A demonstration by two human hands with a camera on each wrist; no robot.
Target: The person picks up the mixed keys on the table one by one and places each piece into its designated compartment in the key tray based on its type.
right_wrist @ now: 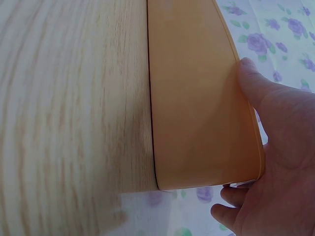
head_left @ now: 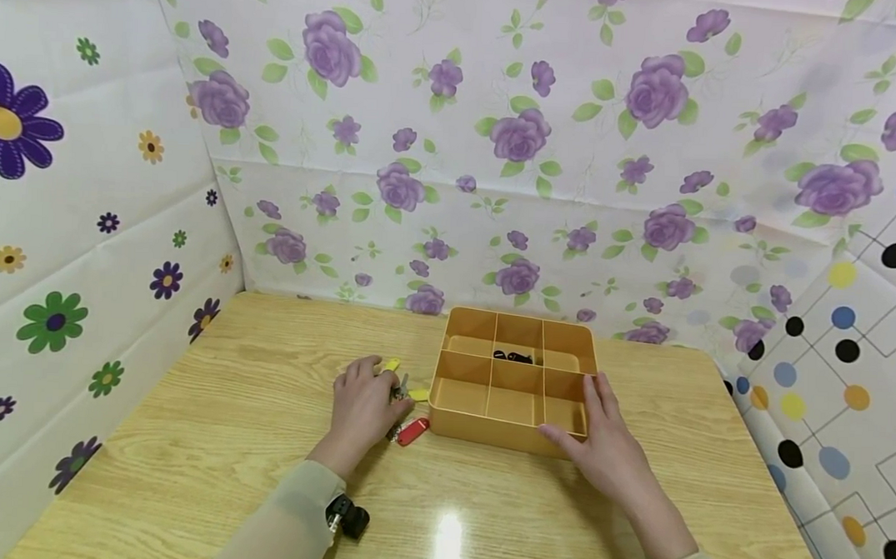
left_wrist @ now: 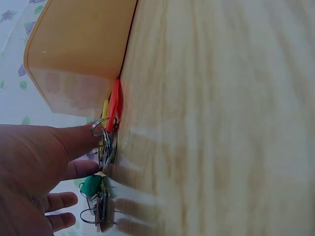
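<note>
My left hand (head_left: 363, 407) is over a small heap of keys at the left of an orange divided box (head_left: 501, 432). In the left wrist view, the thumb and forefinger reach the metal keys (left_wrist: 106, 152), a little apart, and a key ring overlaps the thumb tip. A red key tag (head_left: 414, 431) and a yellow key tag (head_left: 419, 395) lie by the box's left wall. Lower in the heap shows a green tag (left_wrist: 91, 186). My right hand (head_left: 609, 445) grips the box's front right corner, thumb on the front rim and fingers along the right side.
Several compartments divide the box; small black things (head_left: 518, 358) lie in the back middle one. The wooden table (head_left: 264, 363) meets a flowered cloth (head_left: 461, 147) behind, with patterned cloths at both sides.
</note>
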